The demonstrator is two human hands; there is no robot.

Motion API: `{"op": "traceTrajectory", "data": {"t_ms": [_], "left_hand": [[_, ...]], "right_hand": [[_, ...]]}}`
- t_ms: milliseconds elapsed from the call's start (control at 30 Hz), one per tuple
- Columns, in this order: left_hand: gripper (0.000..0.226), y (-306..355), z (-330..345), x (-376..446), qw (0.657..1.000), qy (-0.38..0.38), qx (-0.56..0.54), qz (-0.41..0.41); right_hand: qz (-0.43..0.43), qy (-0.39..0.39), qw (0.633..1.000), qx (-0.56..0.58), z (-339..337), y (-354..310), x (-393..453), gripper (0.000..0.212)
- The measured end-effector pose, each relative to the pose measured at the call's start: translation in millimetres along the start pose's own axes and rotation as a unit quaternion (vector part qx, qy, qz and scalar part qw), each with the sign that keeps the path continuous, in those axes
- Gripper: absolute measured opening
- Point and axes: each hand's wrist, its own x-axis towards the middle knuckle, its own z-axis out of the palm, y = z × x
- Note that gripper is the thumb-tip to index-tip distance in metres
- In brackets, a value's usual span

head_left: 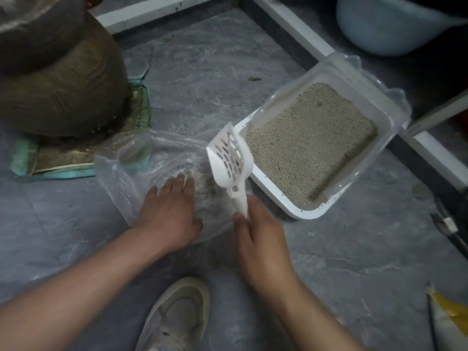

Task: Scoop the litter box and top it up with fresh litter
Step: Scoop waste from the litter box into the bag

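Note:
A white litter box (283, 201) filled with beige litter (311, 143) sits on the grey floor at the right. A clear plastic liner wraps its rim. My right hand (260, 239) grips the handle of a white slotted scoop (229, 158), whose head is tilted up over a clear plastic bag (131, 168) lying on the floor. Some clumps of litter lie inside the bag next to the scoop. My left hand (169, 214) rests flat on the bag with its fingers straight, just left of the scoop.
A large brown sack (58, 79) stands at the far left on a soiled teal-edged mat (22, 160). A pale blue basin (395, 24) is at the top right. A white frame (291, 24) crosses the floor. My shoe (179, 312) is below; a yellow bag (448, 312) lies bottom right.

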Motion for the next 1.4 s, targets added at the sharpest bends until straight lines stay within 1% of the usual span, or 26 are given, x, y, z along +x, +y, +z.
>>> {"op": "traceTrajectory", "data": {"t_ms": [33,67,133,167,200,267,400,467,533,633,733,800,900,1033,1300,1400], "left_hand": [[0.097,3,-3,2,1.0,0.012,0.0,0.009],[0.097,7,-5,4,0.999,0.026,0.0,0.018],[0.096,16,-9,9,0.998,0.05,-0.009,0.041],[0.095,20,-11,12,0.997,0.061,-0.014,0.054],[0.095,25,-12,15,0.995,0.071,-0.017,0.068],[0.093,35,-14,21,0.991,0.085,-0.018,0.1],[0.094,53,-12,35,0.984,0.093,0.005,0.154],[0.094,60,-10,41,0.982,0.09,0.011,0.166],[0.094,66,-8,46,0.981,0.084,0.015,0.174],[0.095,74,-6,52,0.978,0.084,0.038,0.189],[0.096,77,-6,56,0.975,0.089,0.05,0.197],[0.097,78,-4,57,0.973,0.098,0.066,0.197],[0.098,78,-1,58,0.972,0.104,0.078,0.196],[0.101,74,-1,60,0.97,0.107,0.077,0.203],[0.104,70,5,61,0.968,0.117,0.076,0.209],[0.106,68,7,62,0.965,0.13,0.079,0.213]], "right_hand": [[0.056,0.016,0.995,0.079,-4,-6,0,0.011],[0.121,0.032,0.976,0.178,-9,-13,2,0.011],[0.236,0.042,0.905,0.351,-22,-23,8,0.014],[0.272,0.04,0.875,0.399,-29,-27,12,0.012],[0.298,0.038,0.854,0.425,-37,-29,16,0.012],[0.345,0.039,0.816,0.461,-50,-29,23,0.018],[0.443,0.06,0.716,0.537,-68,-20,36,0.019],[0.468,0.076,0.67,0.571,-75,-13,45,0.026],[0.488,0.078,0.635,0.593,-83,-9,55,0.033],[0.506,0.051,0.601,0.617,-97,-3,69,0.019],[0.514,0.04,0.581,0.63,-100,2,79,0.023],[0.513,0.052,0.577,0.633,-91,-1,84,0.021],[0.501,0.102,0.592,0.623,-70,-2,89,0.015],[0.494,0.145,0.617,0.595,-51,4,92,0.018],[0.475,0.219,0.623,0.582,-51,14,112,0.021],[0.46,0.229,0.63,0.582,-61,20,124,0.024]]}}
